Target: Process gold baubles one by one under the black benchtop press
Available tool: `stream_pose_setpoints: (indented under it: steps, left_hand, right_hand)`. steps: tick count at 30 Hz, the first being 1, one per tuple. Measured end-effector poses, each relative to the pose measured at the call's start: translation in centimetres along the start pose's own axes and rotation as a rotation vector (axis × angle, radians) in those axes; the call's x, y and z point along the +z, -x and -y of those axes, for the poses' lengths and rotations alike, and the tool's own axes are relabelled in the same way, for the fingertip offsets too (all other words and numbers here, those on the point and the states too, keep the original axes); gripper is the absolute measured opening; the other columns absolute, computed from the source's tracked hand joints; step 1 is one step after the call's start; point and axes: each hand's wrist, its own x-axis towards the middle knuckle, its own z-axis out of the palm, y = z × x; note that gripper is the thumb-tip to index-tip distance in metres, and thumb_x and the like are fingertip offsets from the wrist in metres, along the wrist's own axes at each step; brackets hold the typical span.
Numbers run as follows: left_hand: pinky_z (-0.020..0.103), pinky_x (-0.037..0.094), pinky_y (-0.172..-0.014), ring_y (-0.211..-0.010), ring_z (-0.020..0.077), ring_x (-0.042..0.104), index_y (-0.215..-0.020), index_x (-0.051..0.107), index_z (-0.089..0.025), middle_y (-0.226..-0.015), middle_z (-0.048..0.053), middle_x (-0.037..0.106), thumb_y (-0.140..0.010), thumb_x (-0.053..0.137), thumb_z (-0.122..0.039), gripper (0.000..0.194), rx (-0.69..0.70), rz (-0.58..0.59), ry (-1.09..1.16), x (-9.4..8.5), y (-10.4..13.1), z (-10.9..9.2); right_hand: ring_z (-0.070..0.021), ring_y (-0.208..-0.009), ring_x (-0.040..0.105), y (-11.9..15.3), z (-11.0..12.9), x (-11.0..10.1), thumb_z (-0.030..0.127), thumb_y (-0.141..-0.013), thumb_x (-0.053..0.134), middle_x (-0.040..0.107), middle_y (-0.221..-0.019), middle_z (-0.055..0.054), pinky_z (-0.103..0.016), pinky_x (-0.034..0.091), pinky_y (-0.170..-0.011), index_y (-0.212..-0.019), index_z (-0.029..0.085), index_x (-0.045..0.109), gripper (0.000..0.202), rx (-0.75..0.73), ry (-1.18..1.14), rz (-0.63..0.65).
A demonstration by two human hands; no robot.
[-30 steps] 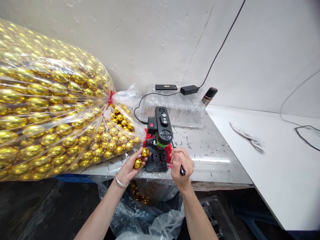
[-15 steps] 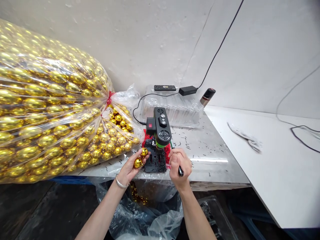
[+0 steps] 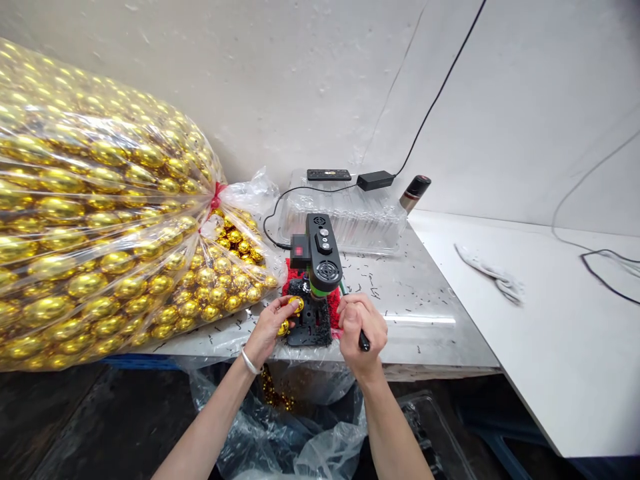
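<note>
Two shiny gold balls are in my left hand (image 3: 270, 327); the upper gold ball (image 3: 297, 306) is pinched at the fingertips by the machine's base, and the lower gold ball (image 3: 283, 327) sits under the fingers. My right hand (image 3: 363, 330) is wrapped round the black-ended lever handle (image 3: 364, 342) on the machine's right side. Between the hands stands a small black press-like machine (image 3: 325, 250) with round vents and buttons on its head. Its black slotted base (image 3: 313, 327) rests on a red mat (image 3: 334, 308), and dark shavings lie around it.
A huge clear bag of gold balls (image 3: 100, 220) fills the left side. Behind the machine are clear plastic trays (image 3: 345, 223), a power adapter (image 3: 375, 180), a remote-like black bar (image 3: 329, 175) and a tumbler (image 3: 415, 193). A glove (image 3: 487, 273) lies right. Below hangs a plastic bag (image 3: 280, 433).
My left hand has turned palm down and moved the upper gold ball slightly right, closer to the machine's base. My right hand stays on the lever handle.
</note>
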Motion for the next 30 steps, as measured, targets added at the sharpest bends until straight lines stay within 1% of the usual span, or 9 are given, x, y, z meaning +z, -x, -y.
stream_pose_setpoints:
  steps: [3, 6, 10, 12, 14, 18, 22, 27, 30]
  left_hand:
    - [0.019, 0.042, -0.053, -0.073, 0.0135, 0.061, -0.094, 0.066, -0.016, -0.088, 0.005, 0.070, -0.057, 0.084, -0.031, 0.044, 0.060, 0.014, -0.087, 0.6, -0.1, 0.1]
    - [0.021, 0.045, -0.057, -0.073, 0.0142, 0.062, -0.091, 0.066, -0.016, -0.089, 0.005, 0.070, -0.055, 0.084, -0.032, 0.043, 0.088, 0.040, -0.140, 0.8, -0.3, 0.4]
    - [0.029, 0.049, -0.075, -0.079, 0.0173, 0.064, -0.088, 0.065, -0.018, -0.087, 0.005, 0.072, -0.057, 0.082, -0.031, 0.037, 0.215, 0.029, -0.273, 0.8, -0.7, 1.0]
    - [0.032, 0.048, -0.085, -0.088, 0.0199, 0.065, -0.091, 0.066, -0.019, -0.090, 0.004, 0.072, -0.062, 0.079, -0.030, 0.034, 0.295, 0.040, -0.383, 0.8, -0.7, 1.3]
    - [0.033, 0.046, -0.089, -0.094, 0.0216, 0.065, -0.094, 0.066, -0.021, -0.093, 0.004, 0.073, -0.065, 0.076, -0.029, 0.032, 0.335, 0.052, -0.486, 1.0, -0.7, 1.3]
    - [0.034, 0.046, -0.085, -0.090, 0.0230, 0.066, -0.097, 0.066, -0.023, -0.094, 0.004, 0.073, -0.068, 0.073, -0.028, 0.030, 0.341, 0.046, -0.665, 1.1, -0.5, 0.8]
    - [0.031, 0.044, -0.076, -0.081, 0.0218, 0.064, -0.093, 0.067, -0.024, -0.091, 0.004, 0.073, -0.066, 0.073, -0.031, 0.029, 0.346, 0.065, -0.759, 0.6, -0.2, 0.0]
    - [0.028, 0.040, -0.067, -0.067, 0.0195, 0.058, -0.097, 0.070, -0.026, -0.070, 0.000, 0.068, -0.069, 0.071, -0.034, 0.030, 0.369, 0.051, -0.913, 0.4, 0.2, -0.2]
    - [0.028, 0.039, -0.066, -0.067, 0.0208, 0.058, -0.097, 0.073, -0.027, -0.069, 0.002, 0.067, -0.069, 0.072, -0.035, 0.029, 0.423, 0.040, -0.990, 0.9, 0.0, 0.0]
  right_hand:
    - [-0.0130, -0.064, 0.052, -0.7, 0.0, -0.2, 0.005, -0.087, 0.039, 0.048, -0.060, 0.000, -0.027, 0.039, -0.057, -0.066, 0.020, 0.043, 0.026, -0.004, -0.015, 0.005]
    - [-0.0128, -0.063, 0.050, -1.6, 0.2, -0.3, 0.005, -0.087, 0.039, 0.046, -0.059, 0.001, -0.027, 0.038, -0.056, -0.066, 0.020, 0.043, 0.026, 0.010, -0.044, 0.022]
    - [-0.0125, -0.060, 0.047, -2.4, 0.5, -0.4, 0.007, -0.088, 0.039, 0.045, -0.057, 0.001, -0.027, 0.036, -0.055, -0.064, 0.020, 0.043, 0.028, 0.038, -0.047, 0.028]
    - [-0.0125, -0.060, 0.047, -2.5, 0.6, -0.4, 0.008, -0.089, 0.039, 0.045, -0.057, 0.001, -0.027, 0.036, -0.056, -0.064, 0.020, 0.044, 0.028, 0.045, -0.037, 0.032]
    - [-0.0126, -0.061, 0.047, -2.4, 0.6, -0.5, 0.008, -0.089, 0.038, 0.045, -0.058, 0.001, -0.027, 0.036, -0.056, -0.065, 0.020, 0.044, 0.028, 0.050, -0.037, 0.039]
    - [-0.0124, -0.062, 0.047, -2.1, 0.6, -0.6, 0.007, -0.088, 0.038, 0.046, -0.060, 0.000, -0.027, 0.036, -0.056, -0.066, 0.020, 0.044, 0.026, 0.041, -0.048, 0.058]
    - [-0.0128, -0.063, 0.049, -1.7, 0.5, -0.7, 0.008, -0.088, 0.039, 0.049, -0.062, -0.001, -0.027, 0.037, -0.056, -0.067, 0.019, 0.045, 0.025, 0.033, -0.033, 0.064]
    - [-0.0139, -0.063, 0.051, -1.2, 0.5, -0.7, 0.009, -0.088, 0.038, 0.049, -0.060, -0.001, -0.028, 0.038, -0.057, -0.066, 0.020, 0.047, 0.025, 0.033, -0.027, 0.056]
    - [-0.0137, -0.064, 0.052, -1.0, 0.5, -0.8, 0.008, -0.087, 0.039, 0.050, -0.061, -0.001, -0.028, 0.039, -0.057, -0.066, 0.020, 0.047, 0.026, 0.040, -0.015, 0.076]
